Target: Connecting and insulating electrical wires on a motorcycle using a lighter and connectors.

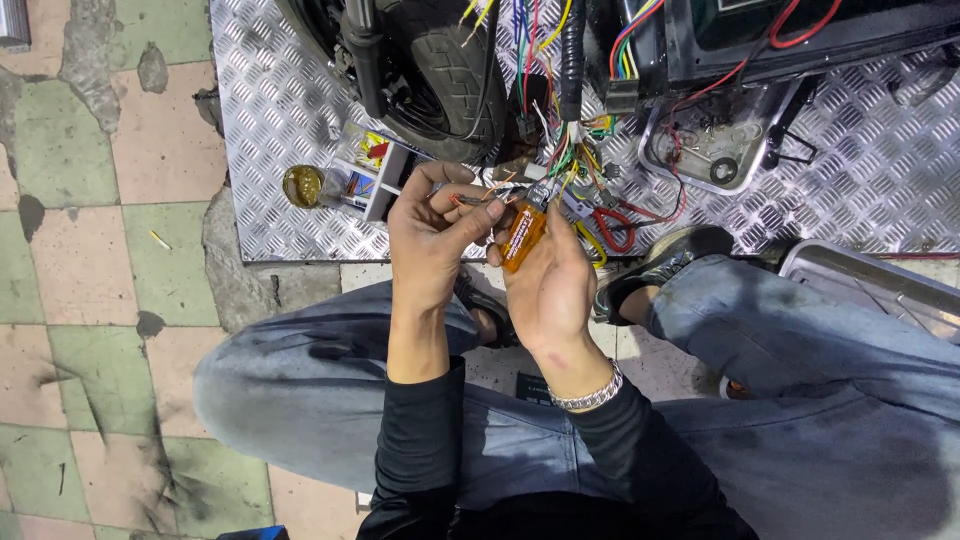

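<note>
Two hands meet over ridged, shiny checker plate (300, 120), near a knobbly black tyre (455, 75) and a bundle of thin coloured wires (565, 150). Cracked green and pink tiles (90, 260) lie left, beyond the plate's near edge. The right hand (550, 285) is closed on a smooth orange lighter (522, 238). The left hand (432, 235) pinches a wire end (468, 201), just left of the lighter.

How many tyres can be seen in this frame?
1. A single black tyre stands on the checker-plate platform at top centre, just beyond the hands and left of the coloured wire bundle. Others may lie beyond the frame.
</note>
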